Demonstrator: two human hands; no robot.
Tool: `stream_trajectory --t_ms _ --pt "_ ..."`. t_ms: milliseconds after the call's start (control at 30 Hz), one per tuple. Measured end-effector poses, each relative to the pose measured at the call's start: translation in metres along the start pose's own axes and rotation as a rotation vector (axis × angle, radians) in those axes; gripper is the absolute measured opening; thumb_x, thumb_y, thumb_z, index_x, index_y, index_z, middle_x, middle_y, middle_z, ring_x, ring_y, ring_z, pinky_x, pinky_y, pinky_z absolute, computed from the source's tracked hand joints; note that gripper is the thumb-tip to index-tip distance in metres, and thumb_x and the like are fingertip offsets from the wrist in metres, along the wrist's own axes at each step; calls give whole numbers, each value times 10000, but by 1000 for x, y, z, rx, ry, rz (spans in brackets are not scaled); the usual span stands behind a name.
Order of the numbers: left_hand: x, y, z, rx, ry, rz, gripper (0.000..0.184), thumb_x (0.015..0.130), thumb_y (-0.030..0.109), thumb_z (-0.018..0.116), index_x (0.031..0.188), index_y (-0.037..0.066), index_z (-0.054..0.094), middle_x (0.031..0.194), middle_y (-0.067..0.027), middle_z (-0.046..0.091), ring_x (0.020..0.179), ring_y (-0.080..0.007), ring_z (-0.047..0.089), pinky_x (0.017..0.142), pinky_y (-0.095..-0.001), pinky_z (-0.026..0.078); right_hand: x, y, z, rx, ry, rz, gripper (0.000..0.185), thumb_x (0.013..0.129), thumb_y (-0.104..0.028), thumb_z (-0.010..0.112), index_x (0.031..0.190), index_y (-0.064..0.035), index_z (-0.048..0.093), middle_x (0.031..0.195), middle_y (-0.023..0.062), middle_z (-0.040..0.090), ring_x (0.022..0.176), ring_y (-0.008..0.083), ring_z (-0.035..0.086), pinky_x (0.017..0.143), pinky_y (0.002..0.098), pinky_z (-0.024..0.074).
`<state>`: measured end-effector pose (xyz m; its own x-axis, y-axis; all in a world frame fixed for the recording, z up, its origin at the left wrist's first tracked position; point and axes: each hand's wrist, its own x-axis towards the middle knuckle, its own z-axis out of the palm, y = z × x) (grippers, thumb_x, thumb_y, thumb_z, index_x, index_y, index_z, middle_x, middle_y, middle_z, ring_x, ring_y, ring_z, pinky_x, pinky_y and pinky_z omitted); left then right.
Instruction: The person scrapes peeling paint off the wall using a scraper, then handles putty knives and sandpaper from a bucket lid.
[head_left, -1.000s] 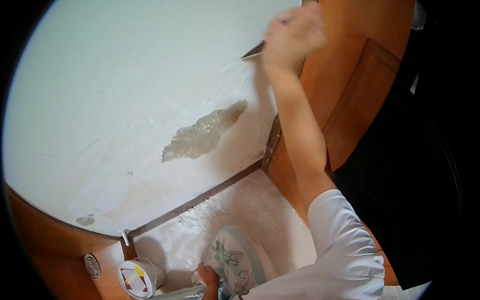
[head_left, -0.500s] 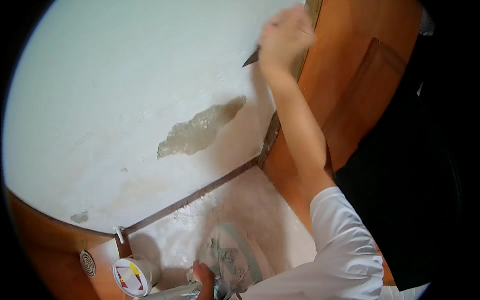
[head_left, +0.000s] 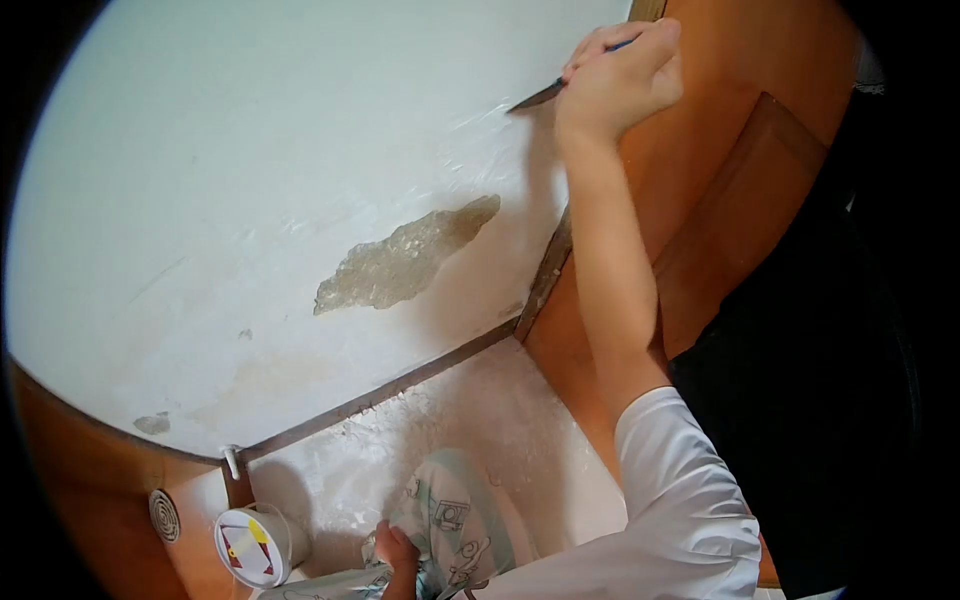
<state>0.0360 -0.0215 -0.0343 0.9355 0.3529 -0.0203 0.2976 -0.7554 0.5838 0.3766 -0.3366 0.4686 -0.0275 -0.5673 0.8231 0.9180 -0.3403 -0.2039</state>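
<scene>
My right hand [head_left: 620, 85] is closed around the blue handle of a putty knife [head_left: 540, 96], high on the right. The dark blade points left, its tip at the white wall [head_left: 250, 130]; I cannot tell how firmly it touches. Faint scrape marks show around the tip. Lower on the wall is a bare grey-brown patch [head_left: 405, 258] with ragged edges where the white coating is gone. My left hand [head_left: 398, 548] rests low by my patterned trouser leg [head_left: 455, 510], its fingers loosely apart and partly hidden, with no tool visible in it.
A lidded white bucket [head_left: 275, 545] stands at lower left, near a round floor drain [head_left: 164, 515] and a white pipe stub [head_left: 231, 462]. Brown wooden panelling [head_left: 720, 190] meets the wall on the right. Crumbs lie on the pale floor [head_left: 340, 440] along the dark skirting [head_left: 400, 385].
My right hand has moved right and slightly down with the putty knife, whose blade now lies flatter and shows more. My left hand has stayed near the leg. The view has shifted slightly.
</scene>
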Motion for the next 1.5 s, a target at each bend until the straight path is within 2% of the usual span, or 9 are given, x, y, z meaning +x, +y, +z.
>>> stream_trajectory --t_ms 233,333,400,467,767,900,1000,1133,1500 --pt "1 -5 5 22 19 -3 302 777 196 420 961 -4 551 863 -222 566 788 -411 523 670 -482 407 9 -54 5 140 154 174 361 891 -211 351 562 -60 353 426 9 362 360 100 322 323 245 278" --pt "0 -1 -2 43 -15 -7 297 797 178 405 977 -9 550 882 -226 569 806 -409 526 690 -474 408 -11 -12 8 -193 -138 -167 352 888 -203 354 564 -66 348 426 4 351 373 88 330 325 251 298" --pt "0 1 -1 31 -33 -46 320 825 207 394 997 -17 543 905 -231 568 826 -402 524 714 -461 404 6 2 -6 -74 -54 -152 352 897 -205 379 572 -72 353 429 3 347 359 83 327 310 237 285" --pt "3 7 -3 26 -51 -69 318 819 205 406 999 -17 543 906 -229 573 826 -401 528 713 -456 409 3 -40 1 126 75 124 345 897 -191 392 576 -68 366 428 5 352 346 79 319 301 228 274" --pt "0 -4 -2 41 -51 -40 357 836 263 357 951 -18 545 877 -233 572 804 -415 525 696 -477 402 9 -55 16 14 -54 39 384 920 -284 378 595 -83 337 432 10 364 337 101 346 316 237 274" --pt "6 0 5 29 -9 -9 353 837 266 353 933 -20 538 833 -237 566 780 -425 521 681 -488 400 8 -45 11 219 77 65 399 943 -243 350 571 -100 365 468 -27 354 366 72 336 335 214 261" --pt "-5 -10 0 27 -24 -11 355 834 265 356 941 -23 534 833 -238 567 790 -425 521 688 -490 399 13 -16 19 -77 -58 -276 400 944 -242 354 575 -89 363 497 -28 365 435 67 345 402 218 278" --pt "1 -3 1 25 -28 -28 371 830 273 358 961 -27 534 872 -237 569 825 -422 520 711 -483 399 12 -42 21 -1 105 -114 367 937 -216 356 593 -89 337 536 -42 326 496 65 321 451 237 273" --pt "1 0 -8 -31 3 27 325 790 233 408 949 -18 538 859 -227 559 798 -414 518 692 -477 402 10 -30 18 61 -15 -77 384 948 -271 375 615 -83 348 552 -49 321 503 52 311 435 219 246"
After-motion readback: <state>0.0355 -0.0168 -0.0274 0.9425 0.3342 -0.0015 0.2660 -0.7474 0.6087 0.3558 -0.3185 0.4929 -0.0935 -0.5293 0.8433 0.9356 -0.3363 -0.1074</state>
